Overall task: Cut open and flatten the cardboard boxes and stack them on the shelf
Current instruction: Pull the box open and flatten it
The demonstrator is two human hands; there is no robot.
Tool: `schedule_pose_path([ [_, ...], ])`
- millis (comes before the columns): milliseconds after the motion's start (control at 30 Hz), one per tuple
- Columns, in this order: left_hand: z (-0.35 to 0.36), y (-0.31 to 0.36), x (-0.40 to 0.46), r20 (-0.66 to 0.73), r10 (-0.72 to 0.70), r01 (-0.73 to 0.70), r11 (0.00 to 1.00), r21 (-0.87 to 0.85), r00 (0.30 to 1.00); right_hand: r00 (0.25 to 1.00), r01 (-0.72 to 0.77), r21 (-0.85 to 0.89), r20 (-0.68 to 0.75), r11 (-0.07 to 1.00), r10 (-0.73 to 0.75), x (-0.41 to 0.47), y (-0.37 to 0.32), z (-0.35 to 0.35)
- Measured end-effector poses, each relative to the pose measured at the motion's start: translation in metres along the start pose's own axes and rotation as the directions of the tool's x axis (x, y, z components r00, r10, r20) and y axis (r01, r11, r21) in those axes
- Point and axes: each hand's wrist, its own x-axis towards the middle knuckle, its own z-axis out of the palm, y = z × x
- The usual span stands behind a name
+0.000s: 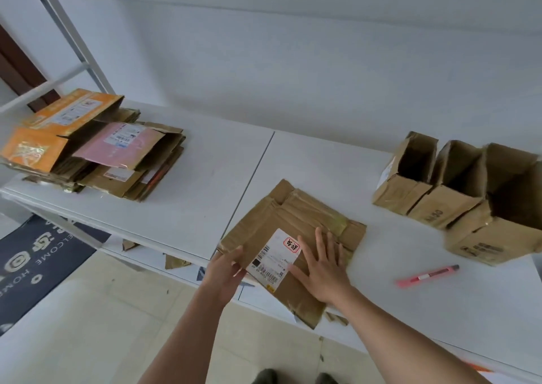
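Cardboard pile [96,146] is growing – right hand [324,269] presses flat on the flattened box [296,216], left hand [227,272] grips its edge, three boxes [457,190] still uncut.

Bright, even, diffuse daylight, slightly cool cast; source not visible. Shadows soft: faint one on the wall [293,70] above the desk [187,178], darker inside the open boxes [457,184] at 3 o'clock. No glare. Overall soft, compression smear; label [274,256] text unreadable. Wide-angle bend strong at edges: shelf post [76,43] at 10 o'clock leans, desk edge curves toward 4 o'clock.
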Motion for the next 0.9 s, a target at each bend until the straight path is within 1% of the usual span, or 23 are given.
schedule_pose_path([
  [33,-0.005,0.004,0.003,-0.03,0.033,-0.033,0.999,-0.01,0.999,0.999,0.04,-0.028,-0.02,0.999,-0.041,0.0,0.003,0.004],
  [67,-0.009,0.008,0.005,-0.053,0.052,-0.051,0.998,0.037,0.997,0.996,0.081,-0.055,-0.025,0.995,-0.083,0.001,0.006,0.006],
  [133,-0.013,0.016,0.003,-0.095,0.071,-0.047,0.97,0.237,0.993,0.986,0.164,-0.104,-0.011,0.981,-0.166,0.007,0.012,0.002],
  [167,-0.015,0.017,0.001,-0.116,0.088,-0.039,0.928,0.37,0.989,0.98,0.2,-0.128,0.001,0.972,-0.201,0.011,0.014,-0.003],
  [233,-0.016,0.017,-0.004,-0.13,0.164,-0.044,0.768,0.639,0.978,0.968,0.247,-0.182,0.015,0.952,-0.249,0.022,0.016,-0.018],
  [267,-0.015,0.017,-0.007,-0.119,0.199,-0.049,0.68,0.731,0.973,0.968,0.246,-0.216,0.004,0.945,-0.251,0.028,0.013,-0.024],
  [333,-0.009,0.017,-0.012,-0.092,0.229,-0.038,0.505,0.862,0.969,0.976,0.188,-0.25,-0.058,0.95,-0.208,0.035,-0.001,-0.027],
  [367,-0.004,0.018,-0.015,-0.089,0.237,-0.011,0.389,0.921,0.967,0.981,0.146,-0.224,-0.096,0.964,-0.171,0.035,-0.01,-0.023],
  [400,0.002,0.019,-0.017,-0.087,0.258,0.022,0.245,0.969,0.962,0.984,0.107,-0.168,-0.126,0.98,-0.129,0.034,-0.018,-0.016],
  [433,0.007,0.019,-0.017,-0.071,0.306,0.042,0.099,0.994,0.949,0.985,0.076,-0.106,-0.144,0.992,-0.091,0.031,-0.023,-0.009],
  [467,0.011,0.018,-0.014,-0.033,0.377,0.045,-0.021,0.999,0.926,0.986,0.058,-0.065,-0.152,0.996,-0.067,0.029,-0.026,-0.002],
  [500,0.015,0.016,-0.011,0.025,0.444,0.025,-0.107,0.994,0.896,0.986,0.053,-0.048,-0.154,0.997,-0.06,0.028,-0.025,0.003],
  [533,0.019,0.015,-0.007,0.091,0.484,-0.009,-0.17,0.985,0.871,0.987,0.058,-0.044,-0.148,0.997,-0.064,0.028,-0.023,0.006],
  [567,0.022,0.015,-0.002,0.148,0.491,-0.044,-0.217,0.975,0.858,0.988,0.067,-0.044,-0.136,0.997,-0.072,0.029,-0.02,0.007],
  [633,0.027,0.012,0.007,0.246,0.479,-0.12,-0.279,0.953,0.843,0.988,0.094,-0.061,-0.12,0.994,-0.1,0.03,-0.015,0.008],
  [667,0.028,0.009,0.011,0.323,0.475,-0.177,-0.326,0.929,0.819,0.985,0.106,-0.07,-0.126,0.992,-0.114,0.03,-0.014,0.008],
  [700,0.029,0.005,0.015,0.406,0.455,-0.24,-0.38,0.893,0.792,0.982,0.12,-0.075,-0.139,0.99,-0.129,0.028,-0.013,0.01],
  [733,0.029,0.0,0.02,0.468,0.41,-0.292,-0.422,0.858,0.783,0.976,0.138,-0.084,-0.158,0.987,-0.149,0.027,-0.011,0.01],
  [767,0.028,-0.007,0.024,0.498,0.357,-0.326,-0.442,0.835,0.79,0.969,0.159,-0.096,-0.176,0.983,-0.174,0.026,-0.009,0.011],
  [800,0.026,-0.014,0.029,0.499,0.319,-0.333,-0.453,0.827,0.806,0.962,0.179,-0.11,-0.19,0.978,-0.197,0.025,-0.008,0.013],
  [833,0.023,-0.021,0.033,0.488,0.309,-0.32,-0.462,0.827,0.816,0.955,0.191,-0.122,-0.205,0.974,-0.213,0.024,-0.006,0.014],
  [900,0.019,-0.03,0.04,0.468,0.345,-0.281,-0.471,0.836,0.814,0.948,0.194,-0.133,-0.231,0.972,-0.22,0.023,-0.005,0.015],
])
